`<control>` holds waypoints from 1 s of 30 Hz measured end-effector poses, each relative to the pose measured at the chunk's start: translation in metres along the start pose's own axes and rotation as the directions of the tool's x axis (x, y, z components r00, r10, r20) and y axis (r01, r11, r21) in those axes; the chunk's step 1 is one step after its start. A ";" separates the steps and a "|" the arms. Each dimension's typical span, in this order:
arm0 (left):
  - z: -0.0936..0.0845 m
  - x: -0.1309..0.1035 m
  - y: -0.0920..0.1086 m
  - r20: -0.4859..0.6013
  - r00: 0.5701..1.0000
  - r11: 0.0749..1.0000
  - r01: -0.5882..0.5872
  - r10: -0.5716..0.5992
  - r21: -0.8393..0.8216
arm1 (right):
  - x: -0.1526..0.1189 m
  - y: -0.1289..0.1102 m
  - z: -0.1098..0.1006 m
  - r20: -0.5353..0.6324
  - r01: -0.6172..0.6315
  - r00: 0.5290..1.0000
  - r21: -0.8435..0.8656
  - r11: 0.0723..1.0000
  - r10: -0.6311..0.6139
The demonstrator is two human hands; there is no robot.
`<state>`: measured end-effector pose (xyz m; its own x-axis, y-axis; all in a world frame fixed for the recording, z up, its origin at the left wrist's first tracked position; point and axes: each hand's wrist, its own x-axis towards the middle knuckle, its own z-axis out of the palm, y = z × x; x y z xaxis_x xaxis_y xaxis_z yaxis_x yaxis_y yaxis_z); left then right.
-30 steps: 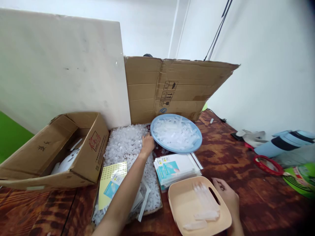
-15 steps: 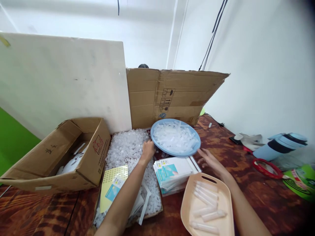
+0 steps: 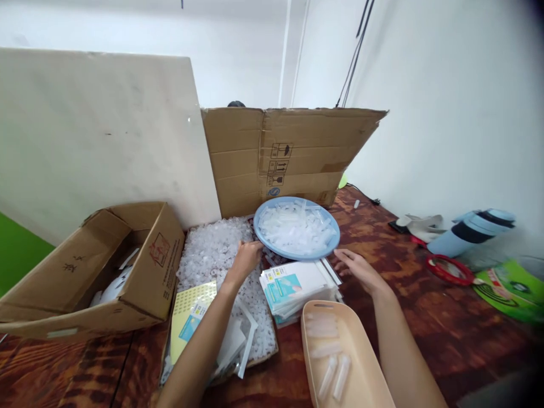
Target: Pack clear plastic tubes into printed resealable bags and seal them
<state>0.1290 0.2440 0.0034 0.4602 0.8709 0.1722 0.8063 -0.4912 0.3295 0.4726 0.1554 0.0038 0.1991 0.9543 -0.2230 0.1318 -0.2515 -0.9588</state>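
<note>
The right hand (image 3: 359,269) has come up from the beige tray (image 3: 340,362) – open, beside the blue plate (image 3: 296,228); the left hand (image 3: 244,258) still touches its rim, grip unclear.

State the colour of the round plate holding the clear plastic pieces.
Light blue. The plate shows clearly in the head view, its only view, near the left hand.

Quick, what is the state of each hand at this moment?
Left hand: curled at the near rim of the blue plate, over the white plastic pieces; a grip cannot be told.
Right hand: open, holding nothing, beside the plate.
</note>
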 end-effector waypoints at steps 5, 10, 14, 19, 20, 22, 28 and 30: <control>-0.013 -0.033 0.000 -0.022 0.998 0.995 -0.058 0.057 -0.078 | -0.071 0.008 -0.011 0.184 -0.073 0.978 -0.163 0.984 0.104; -0.029 -0.082 0.016 -0.114 0.990 0.964 -0.105 0.079 -0.243 | -0.128 0.030 0.004 0.110 -0.009 0.993 -0.218 0.976 0.033; -0.042 -0.123 0.032 -0.098 0.991 0.924 -0.121 0.091 -0.363 | -0.157 0.058 0.000 -0.113 -0.110 0.989 -0.168 0.980 0.092; -0.052 -0.179 0.022 -0.096 0.995 0.919 0.000 -0.041 -0.393 | -0.192 0.085 -0.018 -0.447 -0.269 0.889 -0.333 0.904 0.100; -0.051 -0.190 0.018 -0.096 0.993 0.923 0.027 -0.069 -0.385 | -0.197 0.082 -0.017 -0.518 -0.278 0.855 -0.455 0.846 0.002; -0.048 -0.210 0.009 -0.081 0.990 0.932 0.079 -0.115 -0.353 | -0.201 0.071 -0.006 -0.546 -0.261 0.804 -0.679 0.686 -0.235; -0.042 -0.237 0.010 -0.003 0.967 0.955 0.250 -0.254 -0.157 | -0.156 0.038 0.059 0.186 0.246 0.969 -0.822 0.513 -0.166; -0.046 -0.240 0.015 -0.041 0.911 0.911 0.411 -0.410 0.023 | -0.136 0.039 0.070 0.256 0.261 0.964 -0.840 0.476 -0.076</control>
<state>0.0137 0.0281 0.0093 0.0735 0.9955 0.0596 0.9326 -0.0898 0.3495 0.3826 0.0268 -0.0155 -0.0665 0.9802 -0.1868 0.9305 -0.0067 -0.3663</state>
